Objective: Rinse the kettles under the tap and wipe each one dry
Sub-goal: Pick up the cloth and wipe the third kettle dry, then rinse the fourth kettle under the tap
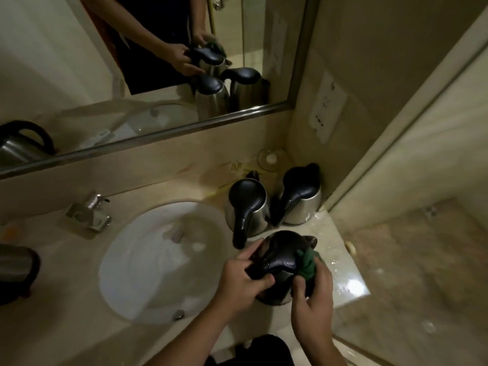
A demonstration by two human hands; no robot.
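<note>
A steel kettle with a black lid and handle [284,249] stands on the wet counter just right of the basin. My left hand [241,276] grips its black handle. My right hand [314,291] presses a dark green cloth [307,264] against the kettle's right side. Two more steel kettles stand behind it: one [248,207] next to the basin and one [301,199] in the corner. Another kettle [15,273] sits at the far left edge, partly cut off.
The white round basin [148,273] lies left of the held kettle, with a chrome tap [91,211] behind it. A small glass dish [270,159] sits in the back corner. A mirror [132,75] spans the wall. Water pools on the counter's right end [348,283].
</note>
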